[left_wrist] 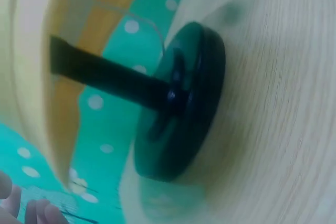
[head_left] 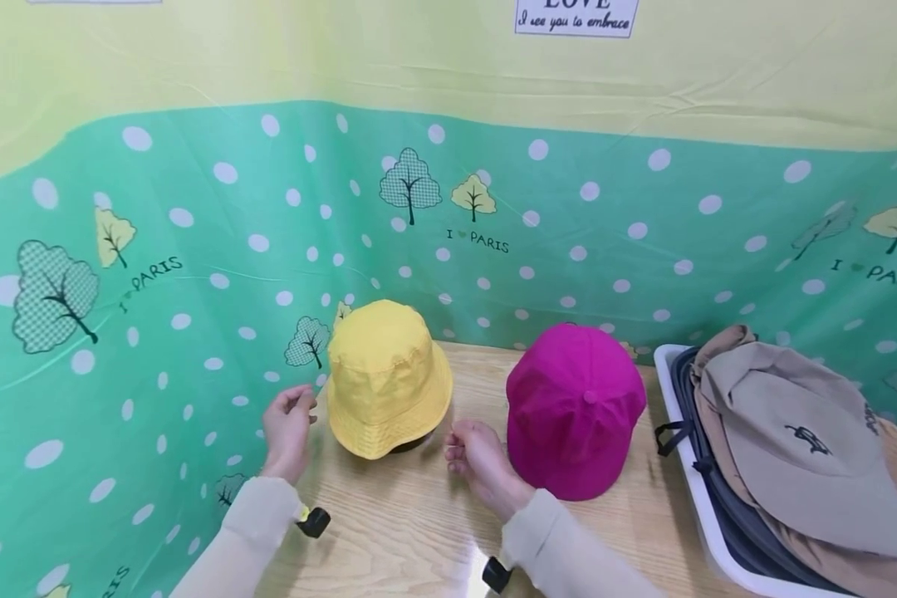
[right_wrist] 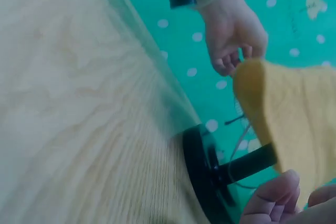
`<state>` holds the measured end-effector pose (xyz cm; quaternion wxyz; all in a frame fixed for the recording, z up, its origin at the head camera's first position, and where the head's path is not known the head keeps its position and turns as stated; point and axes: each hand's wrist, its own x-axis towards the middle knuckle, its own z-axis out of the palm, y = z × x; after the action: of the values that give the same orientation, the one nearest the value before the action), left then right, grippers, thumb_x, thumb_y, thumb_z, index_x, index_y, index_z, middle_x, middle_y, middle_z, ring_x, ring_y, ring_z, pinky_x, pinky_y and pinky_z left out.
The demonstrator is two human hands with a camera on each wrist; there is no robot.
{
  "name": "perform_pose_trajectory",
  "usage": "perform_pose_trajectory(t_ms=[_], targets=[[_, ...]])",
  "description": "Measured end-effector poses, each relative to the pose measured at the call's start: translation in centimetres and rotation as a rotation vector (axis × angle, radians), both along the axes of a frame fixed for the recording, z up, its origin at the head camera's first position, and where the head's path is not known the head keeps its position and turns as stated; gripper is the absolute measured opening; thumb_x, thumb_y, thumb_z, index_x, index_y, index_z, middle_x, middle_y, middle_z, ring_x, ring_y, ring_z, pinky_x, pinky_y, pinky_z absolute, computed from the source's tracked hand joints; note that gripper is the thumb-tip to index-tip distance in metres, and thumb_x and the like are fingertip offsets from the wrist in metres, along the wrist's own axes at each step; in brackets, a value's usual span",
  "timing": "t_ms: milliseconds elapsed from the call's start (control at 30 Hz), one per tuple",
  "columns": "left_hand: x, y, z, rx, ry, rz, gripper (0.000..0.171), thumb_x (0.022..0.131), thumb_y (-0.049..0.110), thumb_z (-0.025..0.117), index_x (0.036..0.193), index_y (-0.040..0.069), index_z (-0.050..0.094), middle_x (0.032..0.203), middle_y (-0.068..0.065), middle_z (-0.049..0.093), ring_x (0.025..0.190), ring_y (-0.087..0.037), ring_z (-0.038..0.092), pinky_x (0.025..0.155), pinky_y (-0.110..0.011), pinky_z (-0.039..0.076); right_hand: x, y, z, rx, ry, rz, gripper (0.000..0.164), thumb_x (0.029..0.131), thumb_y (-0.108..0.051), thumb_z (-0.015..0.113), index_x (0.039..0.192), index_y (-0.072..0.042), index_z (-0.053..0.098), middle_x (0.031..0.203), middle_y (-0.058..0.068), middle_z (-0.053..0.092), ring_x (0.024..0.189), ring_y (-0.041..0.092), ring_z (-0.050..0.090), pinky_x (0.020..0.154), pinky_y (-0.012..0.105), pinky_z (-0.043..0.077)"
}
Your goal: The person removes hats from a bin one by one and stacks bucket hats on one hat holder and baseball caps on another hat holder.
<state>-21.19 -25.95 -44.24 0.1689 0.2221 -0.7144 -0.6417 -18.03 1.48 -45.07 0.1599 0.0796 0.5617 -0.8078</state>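
A yellow bucket hat (head_left: 389,374) sits on a black stand (left_wrist: 176,103) with a round base, which the two wrist views show under the brim. My left hand (head_left: 290,428) is just left of the brim, its fingers loosely bent and nothing visible in them. On the other side, my right hand (head_left: 482,465) hovers by the brim's right edge, fingers loosely curled. A thin cord (right_wrist: 239,145) hangs near the stand; whether either hand touches it is unclear. Right of my right hand stands a magenta baseball cap (head_left: 575,407).
A white bin (head_left: 706,523) at the right holds several stacked caps, with a grey-brown cap (head_left: 800,440) on top. Patterned green and yellow cloth (head_left: 217,332) hangs along the back and left of the wooden tabletop (head_left: 389,531).
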Motion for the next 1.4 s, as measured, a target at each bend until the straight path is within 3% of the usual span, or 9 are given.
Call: perform_pose_trajectory(t_ms=[133,267,500,633,833,1067,1200,1300,1400], targets=[[1.7,1.2,1.5,-0.038,0.036,-0.043,0.026,0.098,0.022,0.054,0.117,0.005,0.057,0.101,-0.003,0.057,0.09,-0.015,0.055,0.074,-0.023,0.049,2.0,2.1,1.0,-0.037,0.033,0.061,0.01,0.097,-0.014,0.051,0.098,-0.005,0.052,0.082,0.001,0.054,0.064,0.009,0.05,0.057,0.021,0.042],[3.6,2.7,3.0,-0.027,0.094,-0.11,0.022,0.097,0.021,0.057,0.112,0.005,0.058,0.101,-0.007,0.059,0.087,-0.018,0.057,0.07,-0.023,0.05,3.5,4.5,1.8,-0.024,0.071,0.113,0.011,0.096,-0.013,0.052,0.101,-0.003,0.054,0.084,0.002,0.055,0.065,0.01,0.052,0.058,0.021,0.044],[6.4,5.3,4.9,-0.109,0.299,-0.185,0.02,0.093,0.007,0.061,0.11,-0.004,0.059,0.097,-0.015,0.06,0.078,-0.015,0.059,0.068,-0.02,0.049,5.5,7.7,3.6,0.062,0.142,0.15,0.014,0.095,-0.017,0.056,0.099,-0.003,0.055,0.083,0.003,0.056,0.064,0.012,0.051,0.058,0.022,0.044],[7.5,7.1,5.6,-0.15,0.399,-0.29,0.019,0.091,0.003,0.064,0.107,-0.004,0.06,0.094,-0.012,0.06,0.082,-0.013,0.059,0.073,-0.02,0.05,6.6,9.5,4.7,0.156,0.227,0.174,0.022,0.096,-0.021,0.055,0.099,0.001,0.053,0.085,0.007,0.055,0.065,0.014,0.052,0.058,0.024,0.046],[8.2,10.3,6.0,-0.217,0.554,-0.477,0.014,0.087,-0.008,0.063,0.1,-0.003,0.063,0.088,-0.006,0.063,0.078,-0.012,0.059,0.07,-0.023,0.05,7.8,12.4,5.8,0.266,0.31,0.196,0.023,0.097,-0.023,0.055,0.095,0.0,0.054,0.084,0.01,0.056,0.065,0.015,0.055,0.059,0.026,0.049],[8.4,13.9,5.6,-0.296,0.642,-0.658,0.02,0.084,-0.007,0.065,0.098,0.008,0.064,0.086,-0.006,0.064,0.077,-0.014,0.059,0.067,-0.027,0.051,8.8,15.3,7.0,0.397,0.336,0.247,0.027,0.1,-0.026,0.051,0.096,0.0,0.053,0.083,0.01,0.058,0.068,0.02,0.058,0.062,0.033,0.052],[9.1,15.9,6.8,-0.342,0.708,-0.747,0.02,0.082,-0.009,0.065,0.096,0.005,0.064,0.084,-0.008,0.064,0.074,-0.015,0.058,0.062,-0.028,0.05,9.3,16.8,8.1,0.508,0.341,0.239,0.029,0.1,-0.028,0.051,0.099,0.001,0.053,0.087,0.016,0.058,0.072,0.025,0.058,0.064,0.034,0.053],[9.3,17.4,6.9,-0.339,0.699,-0.825,0.015,0.085,-0.004,0.065,0.096,0.006,0.064,0.084,-0.006,0.065,0.074,-0.013,0.058,0.061,-0.026,0.05,9.6,18.1,8.6,0.592,0.364,0.212,0.029,0.1,-0.029,0.051,0.099,0.0,0.055,0.088,0.016,0.058,0.072,0.025,0.058,0.064,0.033,0.053],[8.9,18.8,5.4,-0.315,0.683,-0.905,0.01,0.089,0.007,0.064,0.099,0.01,0.065,0.084,-0.001,0.065,0.073,-0.008,0.058,0.06,-0.024,0.051,9.6,19.4,8.8,0.68,0.408,0.146,0.027,0.099,-0.027,0.052,0.097,-0.001,0.057,0.086,0.013,0.059,0.071,0.023,0.058,0.062,0.032,0.052]])
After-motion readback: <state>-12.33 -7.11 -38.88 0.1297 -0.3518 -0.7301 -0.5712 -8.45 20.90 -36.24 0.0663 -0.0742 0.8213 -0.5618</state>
